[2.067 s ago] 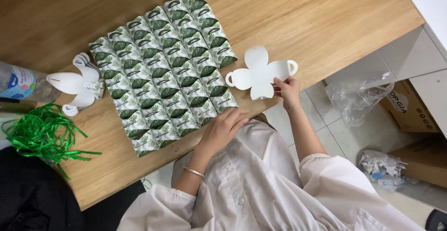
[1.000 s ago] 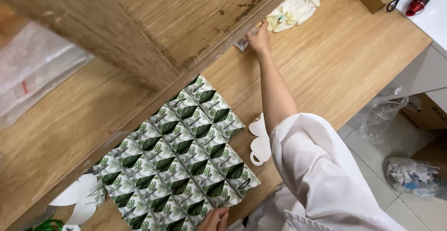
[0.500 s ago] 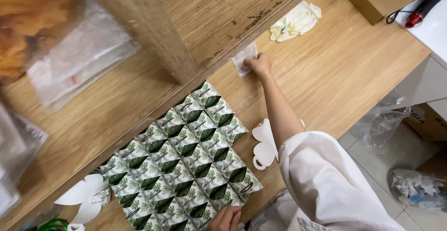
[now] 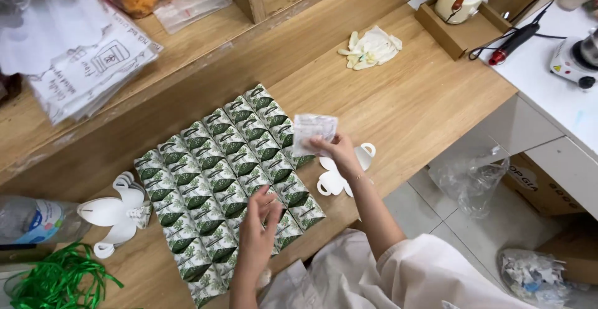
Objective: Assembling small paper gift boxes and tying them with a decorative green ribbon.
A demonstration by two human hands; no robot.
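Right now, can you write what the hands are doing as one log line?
right hand: holds small clear plastic packet | left hand: over green-and-white sachet grid | white cut-out card: on wooden table

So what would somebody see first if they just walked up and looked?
Probably the big block of green-and-white packets laid in tidy rows across the middle of the wooden table. Next, the right hand holding up a small clear packet at the block's right edge, with the left hand resting over the packets near the front. The green ribbon bunched at the table's left corner stands out too.
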